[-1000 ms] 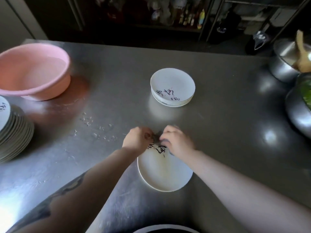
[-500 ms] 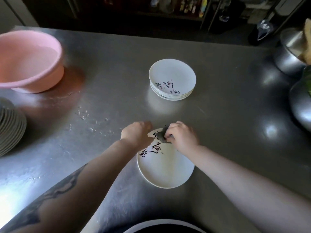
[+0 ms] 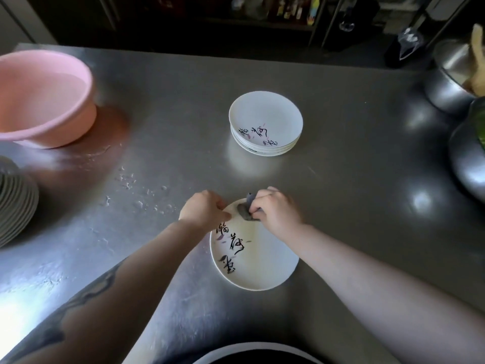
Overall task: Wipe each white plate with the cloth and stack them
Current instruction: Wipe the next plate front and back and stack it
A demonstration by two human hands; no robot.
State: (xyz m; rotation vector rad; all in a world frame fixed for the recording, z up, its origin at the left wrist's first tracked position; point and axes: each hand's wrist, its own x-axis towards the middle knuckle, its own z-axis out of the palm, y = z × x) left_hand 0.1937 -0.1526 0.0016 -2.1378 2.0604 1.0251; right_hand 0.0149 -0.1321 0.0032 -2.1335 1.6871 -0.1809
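Plate turned; its brush writing seems illegible.

Glossy white plate, brushed metal table

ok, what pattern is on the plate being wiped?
White plate with black brush calligraphy and small pinkish-purple petal marks; the head view shows it.

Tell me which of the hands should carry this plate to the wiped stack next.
Left, probably. The left hand already grips the plate at its far rim, while the right hand is curled around the grey cloth. The stack sits straight ahead.
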